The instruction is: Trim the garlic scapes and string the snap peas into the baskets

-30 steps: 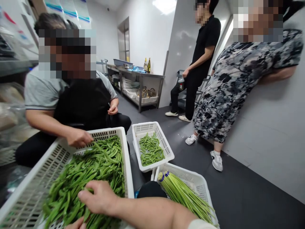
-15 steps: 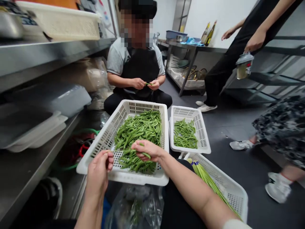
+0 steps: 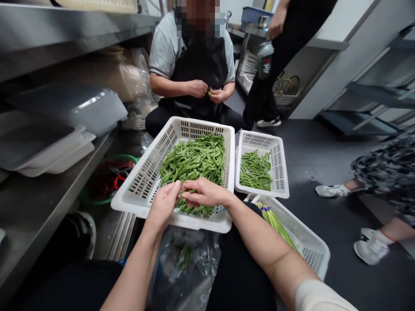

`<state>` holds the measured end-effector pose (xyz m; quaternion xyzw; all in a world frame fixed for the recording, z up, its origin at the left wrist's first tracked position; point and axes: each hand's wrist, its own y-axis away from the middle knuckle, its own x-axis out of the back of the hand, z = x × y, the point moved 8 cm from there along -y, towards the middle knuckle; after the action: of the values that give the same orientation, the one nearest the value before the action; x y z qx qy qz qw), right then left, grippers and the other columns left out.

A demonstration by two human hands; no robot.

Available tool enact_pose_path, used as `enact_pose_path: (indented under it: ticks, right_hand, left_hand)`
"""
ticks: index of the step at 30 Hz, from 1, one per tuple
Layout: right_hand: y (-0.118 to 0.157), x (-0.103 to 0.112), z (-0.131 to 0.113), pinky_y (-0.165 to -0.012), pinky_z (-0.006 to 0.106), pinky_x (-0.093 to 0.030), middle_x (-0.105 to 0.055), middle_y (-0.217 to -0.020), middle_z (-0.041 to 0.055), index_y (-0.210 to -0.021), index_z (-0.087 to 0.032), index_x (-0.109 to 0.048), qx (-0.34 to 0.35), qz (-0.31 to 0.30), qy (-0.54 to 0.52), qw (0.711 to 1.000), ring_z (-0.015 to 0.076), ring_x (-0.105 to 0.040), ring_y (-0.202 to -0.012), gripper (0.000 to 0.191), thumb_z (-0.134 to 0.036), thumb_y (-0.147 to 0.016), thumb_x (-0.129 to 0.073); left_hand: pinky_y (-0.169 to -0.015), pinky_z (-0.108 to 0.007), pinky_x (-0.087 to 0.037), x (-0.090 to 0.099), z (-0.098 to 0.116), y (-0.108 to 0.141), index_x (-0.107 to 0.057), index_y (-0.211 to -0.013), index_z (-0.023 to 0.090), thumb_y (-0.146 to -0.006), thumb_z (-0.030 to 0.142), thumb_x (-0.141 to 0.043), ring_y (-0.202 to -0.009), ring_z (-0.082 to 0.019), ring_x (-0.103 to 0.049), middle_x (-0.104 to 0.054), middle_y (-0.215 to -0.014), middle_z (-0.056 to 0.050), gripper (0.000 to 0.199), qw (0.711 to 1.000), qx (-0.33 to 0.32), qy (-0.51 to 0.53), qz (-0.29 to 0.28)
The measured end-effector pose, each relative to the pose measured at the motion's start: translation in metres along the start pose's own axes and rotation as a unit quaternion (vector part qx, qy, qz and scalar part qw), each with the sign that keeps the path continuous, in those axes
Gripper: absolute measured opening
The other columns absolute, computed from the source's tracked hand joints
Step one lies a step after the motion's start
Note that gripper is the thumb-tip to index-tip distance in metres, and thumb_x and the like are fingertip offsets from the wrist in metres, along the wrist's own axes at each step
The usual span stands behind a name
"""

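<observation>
Green pea pods (image 3: pixel 194 157) lie heaped in the large white basket (image 3: pixel 134 190) in front of me. Over its near part my left hand (image 3: pixel 165 201) is closed in a pinch, its fingertips meeting those of my right hand; what it pinches is too small to name. Curled fingers of my right hand (image 3: pixel 202 193) hold a green pod (image 3: pixel 188 191). Below the basket there is a clear plastic bag (image 3: pixel 188 263) with some green bits in it.
A smaller white basket (image 3: pixel 280 172) with pods stands to the right, and another basket (image 3: pixel 319 255) with long green stems is nearer. Across from me sits a person in a black apron (image 3: pixel 204 60). Metal shelving (image 3: pixel 65 211) runs along the left. Two more people stand at the right.
My left hand has moved right, up to my right hand; the strand stretched between them no longer shows. The view has tilted down. The person carrying a cup has moved left.
</observation>
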<state>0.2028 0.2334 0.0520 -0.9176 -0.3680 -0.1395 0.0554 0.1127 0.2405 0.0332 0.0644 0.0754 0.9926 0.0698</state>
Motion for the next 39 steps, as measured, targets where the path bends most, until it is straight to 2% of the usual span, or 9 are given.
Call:
enact_pose_path:
  ticks: [6,12,16,19,22,26,31,34,39]
  right_hand:
    - [-0.012,-0.004,0.003,-0.054,0.023,-0.05,-0.06,-0.067,0.0005,-0.086,-0.017,-0.048,0.009,0.053,-0.153,0.987,0.0117,-0.062,-0.058,0.026,-0.042,-0.091,-0.044]
    - [-0.002,0.057,0.026,-0.062,0.024,-0.051,-0.063,-0.081,0.0018,-0.103,-0.018,-0.045,-0.034,0.273,-0.14,0.951,0.0096,-0.061,-0.064,0.015,-0.026,-0.092,-0.039]
    - [-0.014,0.03,0.034,-0.076,0.028,-0.048,-0.067,-0.088,0.0056,-0.09,-0.015,-0.062,-0.089,0.082,0.209,0.97,0.0169,-0.063,-0.086,0.012,-0.021,-0.081,-0.057]
    - [-0.019,-0.011,0.066,-0.074,0.034,-0.048,-0.069,-0.092,0.0143,-0.087,-0.012,-0.069,-0.175,-0.101,0.444,0.873,0.0272,-0.065,-0.092,0.016,-0.022,-0.076,-0.063]
    - [-0.022,-0.031,0.084,-0.072,0.035,-0.049,-0.069,-0.095,0.0198,-0.087,-0.009,-0.07,-0.198,-0.149,0.491,0.835,0.0302,-0.065,-0.093,0.018,-0.009,-0.071,-0.06]
    - [-0.02,-0.019,0.084,-0.065,0.029,-0.047,-0.07,-0.091,0.0166,-0.085,-0.01,-0.07,-0.202,-0.138,0.475,0.845,0.0256,-0.066,-0.086,0.017,-0.012,-0.072,-0.06]
    - [-0.011,0.012,0.062,-0.045,0.019,-0.031,-0.052,-0.055,-0.0037,-0.075,-0.014,-0.058,-0.178,0.013,0.08,0.981,0.0068,-0.045,-0.048,0.019,-0.031,-0.074,-0.065]
    - [-0.004,0.0,0.061,-0.036,0.016,-0.016,-0.038,-0.044,-0.0104,-0.071,-0.016,-0.048,-0.184,0.015,-0.2,0.962,0.0026,-0.026,-0.037,0.034,-0.038,-0.064,-0.073]
    - [-0.006,-0.02,0.055,-0.033,0.014,-0.014,-0.056,-0.052,-0.006,-0.069,-0.016,-0.044,-0.164,-0.016,-0.362,0.918,0.0,-0.025,-0.034,0.044,-0.038,-0.054,-0.08]
  left_hand:
    - [-0.035,-0.017,-0.018,-0.006,-0.01,-0.001,-0.034,-0.053,0.021,-0.07,0.059,-0.063,-0.034,-0.004,-0.022,-0.027,-0.041,0.01,0.051,0.976,0.072,0.207,-0.007]
    - [-0.036,-0.016,-0.02,0.014,-0.009,0.039,-0.033,-0.05,0.02,-0.069,0.06,-0.062,-0.037,-0.004,-0.021,-0.029,-0.043,0.009,0.053,0.989,0.06,0.124,-0.043]
    - [-0.045,-0.022,-0.034,0.013,-0.074,0.08,-0.041,-0.051,0.02,-0.077,0.052,-0.05,-0.044,-0.011,-0.042,-0.042,-0.046,0.004,0.042,0.967,0.097,-0.175,-0.155]
    - [-0.068,-0.028,-0.046,0.019,-0.13,0.098,-0.062,-0.073,0.019,-0.076,0.026,-0.053,-0.074,-0.021,-0.064,-0.068,-0.074,-0.004,0.012,0.892,0.111,-0.401,-0.178]
    - [-0.089,-0.033,-0.044,0.026,-0.156,0.103,-0.061,-0.113,0.019,-0.076,0.02,-0.053,-0.11,-0.026,-0.061,-0.064,-0.121,-0.011,0.038,0.855,0.123,-0.473,-0.175]
    - [-0.076,-0.03,-0.047,0.028,-0.122,0.091,-0.068,-0.084,0.021,-0.084,0.03,-0.042,-0.087,-0.023,-0.066,-0.073,-0.091,-0.006,0.027,0.893,0.075,-0.421,-0.139]
    - [-0.058,-0.024,-0.044,0.031,-0.041,0.07,-0.064,-0.071,0.022,-0.077,0.045,-0.046,-0.064,-0.018,-0.061,-0.067,-0.065,0.0,0.03,0.96,-0.003,-0.281,-0.001]
    - [-0.058,-0.024,-0.045,0.026,-0.013,0.058,-0.065,-0.073,0.021,-0.073,0.046,-0.048,-0.062,-0.017,-0.06,-0.067,-0.066,-0.001,0.03,0.968,-0.034,-0.245,0.051]
    - [-0.056,-0.024,-0.043,0.014,0.001,0.046,-0.065,-0.073,0.021,-0.072,0.045,-0.046,-0.061,-0.017,-0.059,-0.067,-0.066,-0.001,0.03,0.965,-0.058,-0.249,0.055]
